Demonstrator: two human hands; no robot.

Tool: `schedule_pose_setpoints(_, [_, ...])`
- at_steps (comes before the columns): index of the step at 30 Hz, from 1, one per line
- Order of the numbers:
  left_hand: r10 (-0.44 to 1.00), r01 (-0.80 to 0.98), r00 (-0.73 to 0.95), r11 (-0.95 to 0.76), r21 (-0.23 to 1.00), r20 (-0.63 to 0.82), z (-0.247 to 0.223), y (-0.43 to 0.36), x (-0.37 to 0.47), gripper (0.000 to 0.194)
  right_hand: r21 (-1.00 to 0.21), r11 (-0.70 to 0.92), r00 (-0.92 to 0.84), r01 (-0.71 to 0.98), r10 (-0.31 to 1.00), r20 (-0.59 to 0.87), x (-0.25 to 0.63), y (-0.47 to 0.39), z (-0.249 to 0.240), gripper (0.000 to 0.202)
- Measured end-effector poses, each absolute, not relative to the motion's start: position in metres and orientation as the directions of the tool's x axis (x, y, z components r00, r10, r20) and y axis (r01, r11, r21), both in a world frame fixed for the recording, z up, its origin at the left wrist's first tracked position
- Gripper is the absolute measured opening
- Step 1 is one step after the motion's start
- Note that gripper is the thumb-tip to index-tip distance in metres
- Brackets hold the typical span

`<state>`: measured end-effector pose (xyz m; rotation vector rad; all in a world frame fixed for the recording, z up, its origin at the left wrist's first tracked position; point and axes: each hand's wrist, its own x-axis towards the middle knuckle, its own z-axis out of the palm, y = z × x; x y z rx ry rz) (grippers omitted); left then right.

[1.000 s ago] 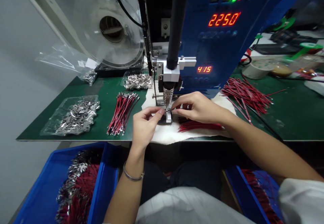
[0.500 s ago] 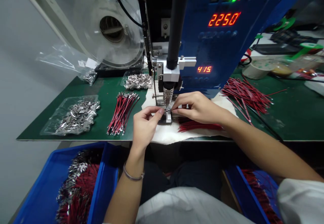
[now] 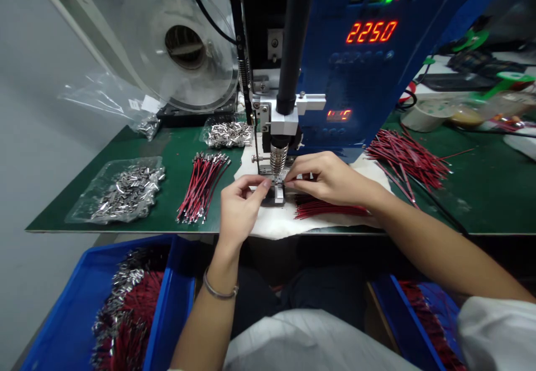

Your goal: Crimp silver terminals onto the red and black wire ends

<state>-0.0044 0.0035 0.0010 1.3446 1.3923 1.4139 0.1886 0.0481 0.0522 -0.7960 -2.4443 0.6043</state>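
Observation:
My left hand (image 3: pixel 244 203) pinches at the left side of a small metal fixture (image 3: pixel 278 193), under the coiled tip (image 3: pixel 278 160) of a blue soldering machine (image 3: pixel 347 75). From the right, my right hand (image 3: pixel 320 176) reaches to the same spot with thumb and forefinger closed. Whatever lies between the fingertips is too small to make out. Below my right hand, a bundle of red and black wires (image 3: pixel 326 209) rests on a white cloth (image 3: pixel 276 227). Left of my left hand lies a bunch of wires with metal ends (image 3: pixel 203 186).
Bags of small metal connectors (image 3: pixel 128 192) lie on the green table (image 3: pixel 176 142) at left. More red wires (image 3: pixel 410 158) are heaped at right. A blue bin (image 3: pixel 79 281) below left holds wires with metal parts; another blue bin (image 3: pixel 383 304) stands below right. A clear reel (image 3: pixel 142 41) stands behind.
Both hands stay at the fixture almost without moving. The lower red display on the machine reads differently, partly unlit now. The view has shifted very slightly.

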Motion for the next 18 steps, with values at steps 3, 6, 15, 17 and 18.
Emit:
schedule_pose_setpoints(3, [0.966,0.128,-0.192,-0.152,0.98,0.175,0.0016,0.0035,-0.0037,0.02,-0.536,0.732,-0.707,0.42,0.635,0.313,0.1881,0.0472,0.0523,0.013])
schedule_pose_setpoints(6, [0.967,0.101,-0.19,-0.154,0.983,0.171,0.0018,0.0037,-0.003,0.021,-0.535,0.735,-0.707,0.417,0.632,0.317,0.1877,0.0469,0.052,0.013])
schedule_pose_setpoints(15, [0.968,0.074,-0.174,-0.171,0.983,0.181,0.0001,0.0044,-0.0033,0.021,-0.531,0.731,-0.705,0.428,0.638,0.309,0.1878,0.0475,0.052,0.014])
schedule_pose_setpoints(17, [0.968,0.078,-0.168,-0.176,0.981,0.187,0.0004,0.0042,-0.0034,0.022,-0.533,0.726,-0.704,0.434,0.643,0.302,0.1877,0.0475,0.0519,0.014])
schedule_pose_setpoints(18, [0.968,0.079,-0.167,-0.177,0.981,0.188,0.0008,0.0041,-0.0033,0.022,-0.535,0.723,-0.704,0.437,0.645,0.297,0.1876,0.0476,0.0518,0.014])
